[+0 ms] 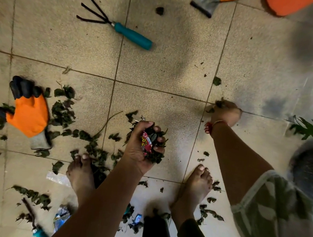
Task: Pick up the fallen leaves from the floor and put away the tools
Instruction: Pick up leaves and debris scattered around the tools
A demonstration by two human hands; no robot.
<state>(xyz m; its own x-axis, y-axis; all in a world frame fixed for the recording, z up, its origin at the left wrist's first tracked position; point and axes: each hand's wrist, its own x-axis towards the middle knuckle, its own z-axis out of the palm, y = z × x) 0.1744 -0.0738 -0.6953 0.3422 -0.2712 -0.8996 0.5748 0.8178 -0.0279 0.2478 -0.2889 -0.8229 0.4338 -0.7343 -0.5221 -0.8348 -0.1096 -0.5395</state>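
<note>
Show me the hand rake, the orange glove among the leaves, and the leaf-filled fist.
hand rake [132, 36]: head view, teal handle.
orange glove [29, 115]: head view, orange middle.
left hand [138, 148], gripping leaves [156, 155]: head view, knuckles.

The beige tiled floor [168, 64] lies open across the middle of the frame, a wide bare band between the teal-handled three-pronged hand rake [132, 34] at upper centre-left and the hands below. The upper left is bare too. At the left edge an orange-and-black work glove [29, 114] lies among dark green fallen leaves [62, 110], which crowd the lower left. Two bare feet [80, 176] block the lower middle, with the left hand [140, 146], gripping a wad of leaves, just above. A leafy green sprig [308, 129] juts in from the right edge.
</note>
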